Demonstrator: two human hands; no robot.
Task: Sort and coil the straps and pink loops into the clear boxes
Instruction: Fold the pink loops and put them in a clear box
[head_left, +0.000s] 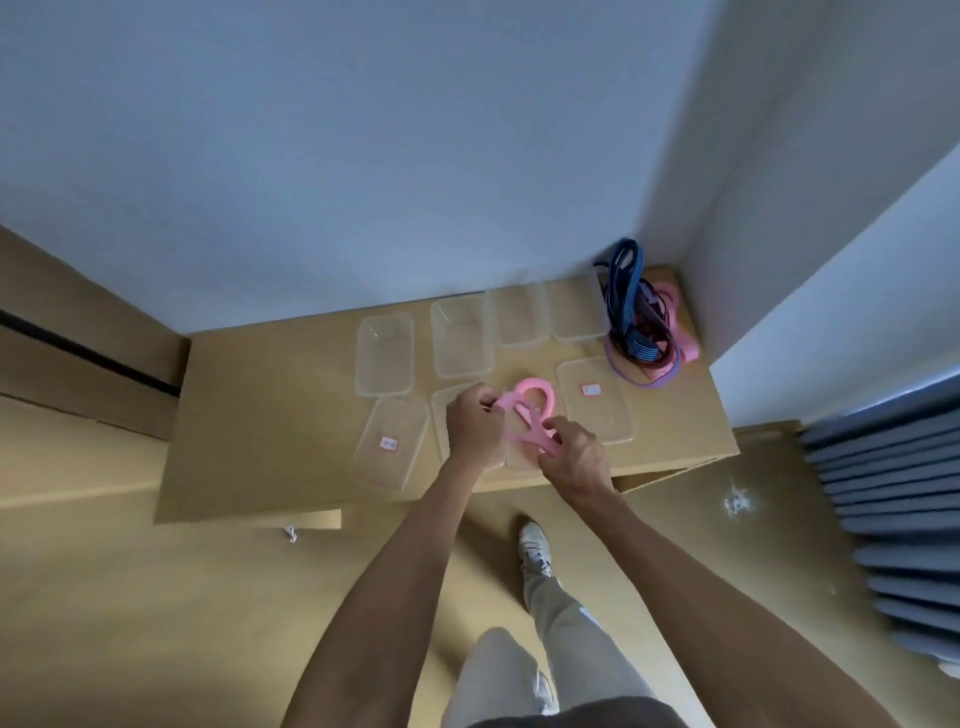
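A pink loop (535, 396) is twisted between both hands above the wooden table (260, 415). My left hand (472, 428) pinches its left end and my right hand (571, 454) grips its lower right end. Both hands hover over clear boxes near the table's front edge, partly hiding one of them. A pile of straps (636, 325) sits at the back right corner: a blue striped strap, a purple one and more pink loops (675, 312). Several clear boxes (384, 353) stand open in a back row.
Flat clear lids or boxes with small labels lie at the front left (389, 444) and right (597, 400). White walls close in behind and to the right. My leg and white shoe (535, 556) stand on the wooden floor below.
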